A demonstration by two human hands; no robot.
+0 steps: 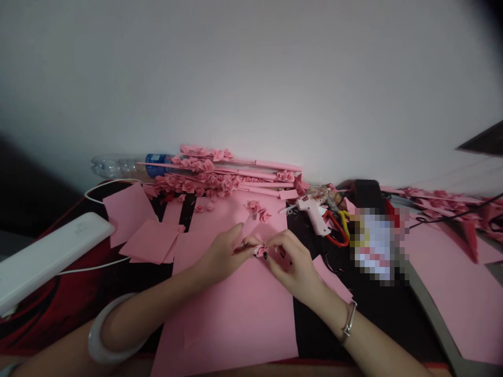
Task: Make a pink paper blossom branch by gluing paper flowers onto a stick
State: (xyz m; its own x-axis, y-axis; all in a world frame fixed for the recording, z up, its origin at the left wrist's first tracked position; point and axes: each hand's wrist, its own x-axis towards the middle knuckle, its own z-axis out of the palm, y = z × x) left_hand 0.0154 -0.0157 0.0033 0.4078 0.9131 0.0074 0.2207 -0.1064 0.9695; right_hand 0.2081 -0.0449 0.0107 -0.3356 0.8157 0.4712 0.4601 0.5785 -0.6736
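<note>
Between my two hands is a small pink paper flower (260, 252), held over a large pink paper sheet (236, 314). My left hand (226, 251) pinches it from the left, and a pale pink strip of paper (248, 229) rises by its fingers. From the right, the thumb and fingertips of my right hand (293, 262) close on the flower's edge. Just beyond my fingers lie two loose paper flowers (257, 209). The undersides of the fingers and the flower's base are hidden.
Pink square papers (151, 241) and a long white device (55, 256) with a cable lie left. Finished flower stems (220, 178) and a plastic bottle (118, 166) line the wall. A glue gun (315, 213) and red-handled tool (337, 233) lie right, near a blurred patch.
</note>
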